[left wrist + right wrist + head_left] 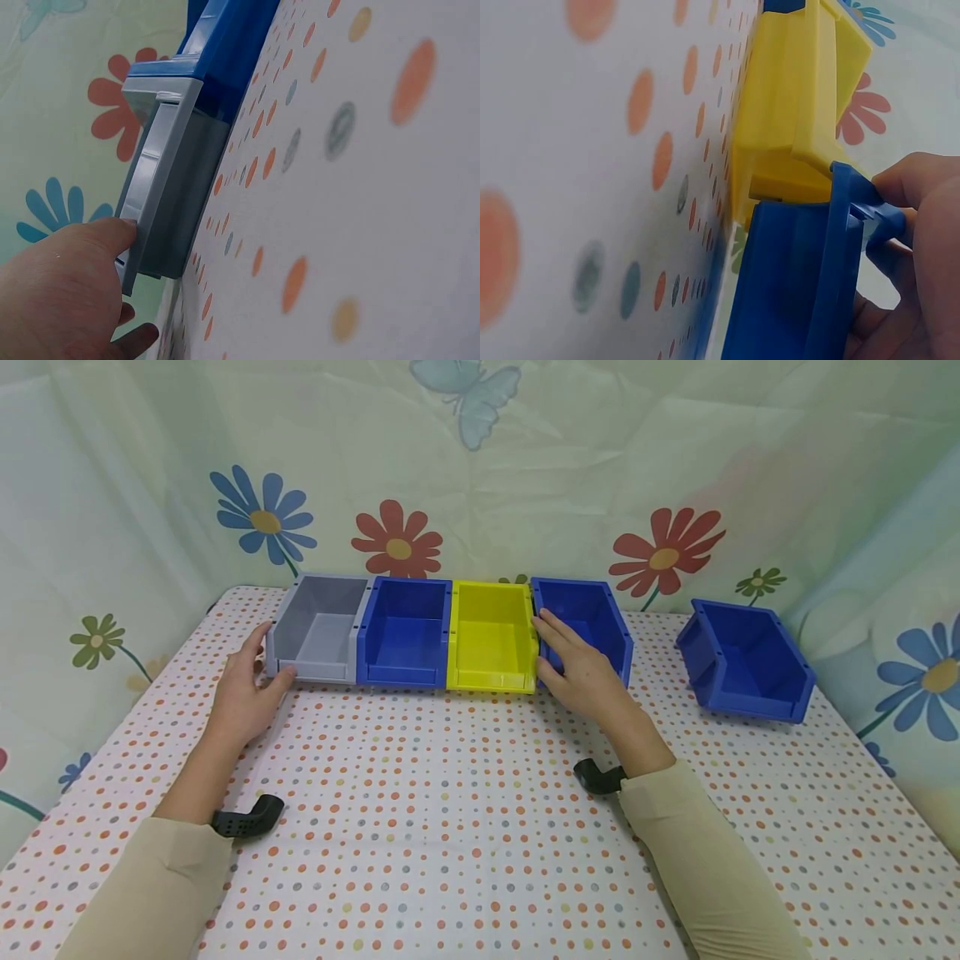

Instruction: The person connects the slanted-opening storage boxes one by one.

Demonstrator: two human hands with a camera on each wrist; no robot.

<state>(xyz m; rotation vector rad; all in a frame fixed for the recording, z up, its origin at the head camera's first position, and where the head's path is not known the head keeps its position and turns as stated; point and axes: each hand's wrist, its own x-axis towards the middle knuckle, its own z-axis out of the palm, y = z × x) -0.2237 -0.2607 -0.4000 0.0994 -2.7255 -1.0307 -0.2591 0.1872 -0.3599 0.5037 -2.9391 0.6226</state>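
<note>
Four storage bins stand side by side along the back of the table: a grey bin (322, 639), a blue bin (408, 647), a yellow bin (491, 647) and another blue bin (592, 618). My left hand (246, 689) holds the grey bin's front left corner, thumb on its front lip and fingers along the outer side. With my right hand (585, 681) I grip the left wall of the right-hand blue bin, beside the yellow one. In the right wrist view a narrow gap shows between the yellow bin (780, 97) and this blue bin (787, 277).
A separate blue bin (750, 664) stands angled at the far right of the table. The dotted tablecloth (420, 827) stretches in front of the row. Behind hangs a flowered curtain (540, 477).
</note>
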